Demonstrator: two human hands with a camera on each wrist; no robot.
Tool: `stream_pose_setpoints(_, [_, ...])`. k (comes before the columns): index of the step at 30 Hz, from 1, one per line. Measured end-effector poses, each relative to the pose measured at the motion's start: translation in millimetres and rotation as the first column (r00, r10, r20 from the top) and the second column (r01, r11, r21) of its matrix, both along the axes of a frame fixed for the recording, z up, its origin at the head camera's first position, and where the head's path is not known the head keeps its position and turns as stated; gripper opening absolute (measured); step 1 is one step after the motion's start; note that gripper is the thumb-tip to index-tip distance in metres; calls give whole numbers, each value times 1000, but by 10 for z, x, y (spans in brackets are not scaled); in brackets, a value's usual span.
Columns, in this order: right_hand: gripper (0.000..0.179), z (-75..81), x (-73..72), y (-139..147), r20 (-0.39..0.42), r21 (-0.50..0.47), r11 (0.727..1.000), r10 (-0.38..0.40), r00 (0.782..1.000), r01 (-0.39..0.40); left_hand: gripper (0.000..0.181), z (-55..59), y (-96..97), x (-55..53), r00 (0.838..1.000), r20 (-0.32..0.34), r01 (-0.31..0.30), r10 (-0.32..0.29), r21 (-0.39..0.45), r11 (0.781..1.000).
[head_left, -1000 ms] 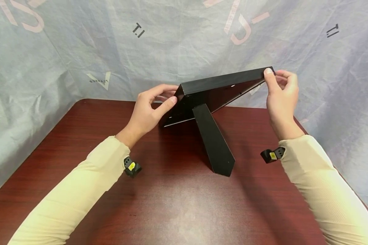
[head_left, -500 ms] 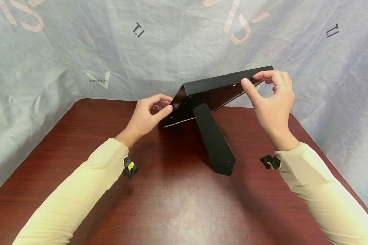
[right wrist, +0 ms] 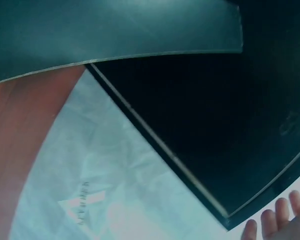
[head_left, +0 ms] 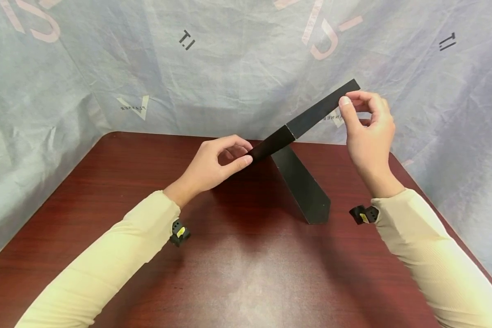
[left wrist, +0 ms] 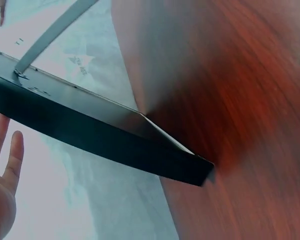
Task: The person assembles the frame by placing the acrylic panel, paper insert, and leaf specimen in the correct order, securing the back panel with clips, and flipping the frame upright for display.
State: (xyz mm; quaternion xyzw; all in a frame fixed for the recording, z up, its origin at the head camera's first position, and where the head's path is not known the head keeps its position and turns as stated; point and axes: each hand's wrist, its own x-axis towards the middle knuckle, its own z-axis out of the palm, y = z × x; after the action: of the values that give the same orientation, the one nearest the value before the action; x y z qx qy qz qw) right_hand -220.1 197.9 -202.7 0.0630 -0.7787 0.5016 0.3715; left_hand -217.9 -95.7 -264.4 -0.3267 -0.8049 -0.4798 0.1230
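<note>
A black picture frame (head_left: 320,108) is held tilted above the table's far half, one corner turned toward me. Its front face is hidden in the head view. From its back, a black easel leg (head_left: 304,189) slants down toward the right. My left hand (head_left: 213,164) pinches the frame's lower left side between thumb and fingers. At the upper right, my right hand (head_left: 370,136) pinches the frame's top edge, thumb on the near side. The left wrist view shows the frame's side (left wrist: 100,132) running down to a corner over the wood. In the right wrist view, fingers (right wrist: 282,212) show beside a frame corner.
The dark red wooden table (head_left: 229,273) extends toward me, its far edge behind the frame. A pale printed cloth (head_left: 238,68) hangs behind and along both sides. Each wrist carries a small black camera (head_left: 180,232).
The frame has turned and tipped, so its edges face me and its back is hidden. My left hand moved right with it. The right hand shifted inward from the frame's right corner.
</note>
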Motion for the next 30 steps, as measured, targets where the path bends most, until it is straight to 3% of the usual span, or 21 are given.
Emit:
stream_pose_setpoints(6, [36,45,197,-220,-60,119,990,81,995,-73,16,-109,-130,-71,1000,-1,-14,14,-33,999])
stream_pose_setpoints(11, [39,81,262,-279,-59,201,977,82,995,-69,13,-144,-131,-93,1000,23,-21,21,-35,999])
stream_pose_setpoints(15, [43,91,233,-203,-38,226,973,60,997,-50,11,-126,-21,-69,1000,15,-21,22,-67,998])
stream_pose_setpoints(20, [47,101,210,-107,58,213,976,28,998,-40,12,-109,214,15,998,-33,-54,50,-123,991])
stream_pose_setpoints(26, [45,29,309,-136,-24,157,988,-2,1000,6,11,-88,382,98,992,-74,-117,104,-198,973])
stream_pose_setpoints(30, [46,-6,383,-200,-54,190,981,-18,998,28,11,-72,413,112,989,-82,-136,121,-210,968])
